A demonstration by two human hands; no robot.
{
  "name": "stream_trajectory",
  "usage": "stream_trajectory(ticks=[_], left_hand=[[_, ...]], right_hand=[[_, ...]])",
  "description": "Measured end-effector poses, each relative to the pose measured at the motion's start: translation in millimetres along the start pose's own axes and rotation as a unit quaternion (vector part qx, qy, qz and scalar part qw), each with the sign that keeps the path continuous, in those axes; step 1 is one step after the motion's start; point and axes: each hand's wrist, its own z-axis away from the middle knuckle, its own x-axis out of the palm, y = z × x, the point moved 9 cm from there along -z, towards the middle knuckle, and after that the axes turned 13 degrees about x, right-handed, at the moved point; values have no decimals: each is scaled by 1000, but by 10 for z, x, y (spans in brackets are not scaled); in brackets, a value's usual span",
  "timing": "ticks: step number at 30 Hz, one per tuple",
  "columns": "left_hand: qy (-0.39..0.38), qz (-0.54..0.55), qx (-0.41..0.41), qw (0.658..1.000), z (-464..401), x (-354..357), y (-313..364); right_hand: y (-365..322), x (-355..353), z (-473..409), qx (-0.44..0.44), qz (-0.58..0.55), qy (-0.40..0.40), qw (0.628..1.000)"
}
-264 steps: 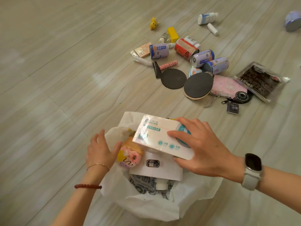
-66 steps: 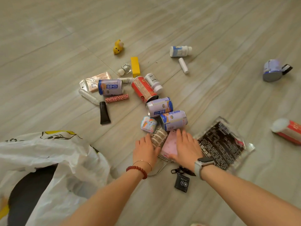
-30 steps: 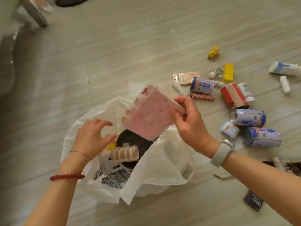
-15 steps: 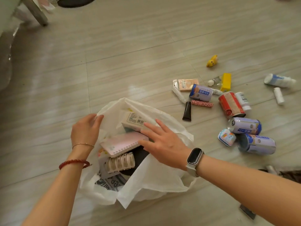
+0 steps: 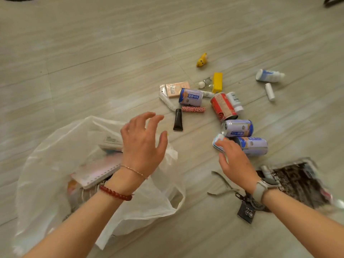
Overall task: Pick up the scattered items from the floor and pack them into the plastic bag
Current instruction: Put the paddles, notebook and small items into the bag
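The floor (image 5: 93, 62) fills almost the whole head view: pale wood-look planks with long grey-beige grain and thin dark seams between the boards. At the top left edge there is a piece of a dark round thing, and at the top right corner a dark leg of some furniture; I cannot tell more of the room.

In the lower left of the frame lies the plastic bag (image 5: 46, 164), white and half transparent, its mouth open upward. Inside it a pink spiral notebook (image 5: 98, 169) and a white box (image 5: 111, 142) are visible.

The left hand (image 5: 143, 144) hovers over the right edge of the bag, fingers spread and slightly bent, holding nothing. The right hand (image 5: 234, 164) is at the centre right, fingers stretched out, its fingertips on a small colourful tin (image 5: 218, 141).

Just beside this tin lie two purple-blue cans (image 5: 240, 128) on their sides, one near the other. Above them is a red can (image 5: 223, 106), and a third purple-blue can to its left. A black tube (image 5: 178, 120) and a pink spotted stick (image 5: 193, 109) lie in the middle. Higher up are a yellow box (image 5: 217, 81) and a yellow toy (image 5: 202, 60), and at the upper right a white bottle (image 5: 269, 75). At the lower right lies a dark packet (image 5: 297, 181) in clear wrap, blurred, and near the right wrist a black tag (image 5: 246, 213).
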Motion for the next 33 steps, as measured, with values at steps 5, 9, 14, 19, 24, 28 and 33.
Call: stream_trajectory(ticks=[5, 9, 14, 19, 24, 28, 33], left_hand=[[-189, 70, 164, 966, 54, 976, 1127], [-449, 67, 179, 873, 474, 1913, 1464], [-531, 11, 256, 808, 861, 2421, 1726], [-469, -57, 350, 809, 928, 2503, 1679], [-380, -127, 370, 838, 765, 2464, 1527], [-386, -111, 367, 839, 833, 2481, 1450], [-423, -93, 253, 865, 856, 2480, 1211]], right_hand=[[1053, -148, 326, 143, 78, -50, 985], [1499, -119, 650, 155, 146, -109, 971], [1614, 6, 692, 79, 237, -159, 955], [1599, 181, 557, 17, 337, -215, 916], [1556, 219, 389, 29, 362, -230, 903], [1489, 201, 371, 17, 368, -232, 900], [1434, 216, 447, -10, 372, -214, 903]])
